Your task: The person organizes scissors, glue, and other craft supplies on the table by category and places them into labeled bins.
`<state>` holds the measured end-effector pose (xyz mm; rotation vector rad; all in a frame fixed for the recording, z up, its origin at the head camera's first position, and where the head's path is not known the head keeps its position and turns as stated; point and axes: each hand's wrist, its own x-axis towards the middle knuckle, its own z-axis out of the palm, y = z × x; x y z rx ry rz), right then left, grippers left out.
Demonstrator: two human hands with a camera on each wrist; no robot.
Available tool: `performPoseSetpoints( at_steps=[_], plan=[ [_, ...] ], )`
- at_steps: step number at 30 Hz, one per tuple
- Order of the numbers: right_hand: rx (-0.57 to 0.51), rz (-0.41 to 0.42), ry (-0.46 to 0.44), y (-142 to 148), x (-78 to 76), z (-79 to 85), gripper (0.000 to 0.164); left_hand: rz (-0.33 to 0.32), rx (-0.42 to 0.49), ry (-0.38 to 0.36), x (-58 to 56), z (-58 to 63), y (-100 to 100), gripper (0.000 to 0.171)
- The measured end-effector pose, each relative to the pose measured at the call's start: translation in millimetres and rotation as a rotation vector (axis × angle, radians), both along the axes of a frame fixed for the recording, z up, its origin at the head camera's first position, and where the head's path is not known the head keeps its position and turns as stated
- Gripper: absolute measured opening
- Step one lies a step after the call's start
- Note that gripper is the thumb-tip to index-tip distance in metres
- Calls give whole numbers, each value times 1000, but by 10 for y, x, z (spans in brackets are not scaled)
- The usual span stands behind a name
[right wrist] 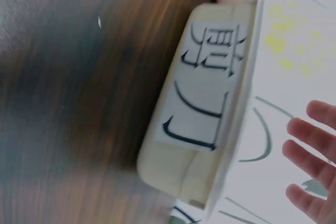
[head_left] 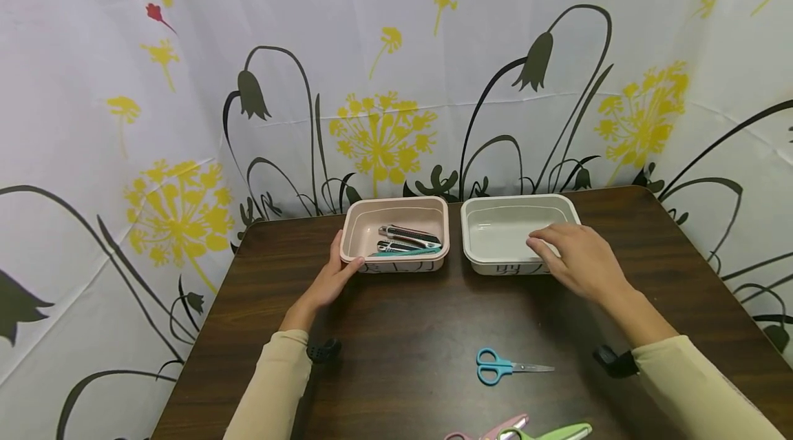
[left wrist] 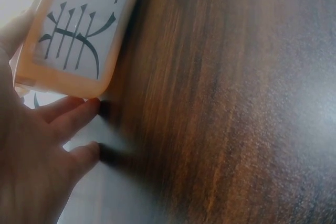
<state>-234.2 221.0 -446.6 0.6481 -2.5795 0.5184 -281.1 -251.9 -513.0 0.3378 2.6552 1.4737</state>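
At the back of the table, my left hand touches the left front corner of a pink box, thumb at its rim and fingers along its side. In that box lie utility knives and a slim teal tool, its kind unclear. My right hand hovers with relaxed fingers over the right front of a white box. The right wrist view shows the fingers spread apart from this box's labelled front. Nothing is visible in either hand.
Blue-handled scissors lie on the dark wooden table. Nearer the front edge are pink scissors and a green-handled pair, cut off by the frame. A flower-printed curtain hangs behind the boxes.
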Motion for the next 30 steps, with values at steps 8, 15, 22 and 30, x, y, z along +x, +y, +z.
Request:
performPoseSetpoints(
  at_steps=[8,15,22,30],
  plan=[
    [-8,132,140,-102,403,29,25,8,3,2,14,5,-15,84],
    [-38,247,80,-133,983,-299,26,10,4,3,18,2,1,84],
    [-69,324,-88,-84,1515,-694,33,12,-8,1,1,-8,3,85],
    [79,419,-143,48,1724,-1113,45,3,3,-10,-12,-6,6,85]
  ],
)
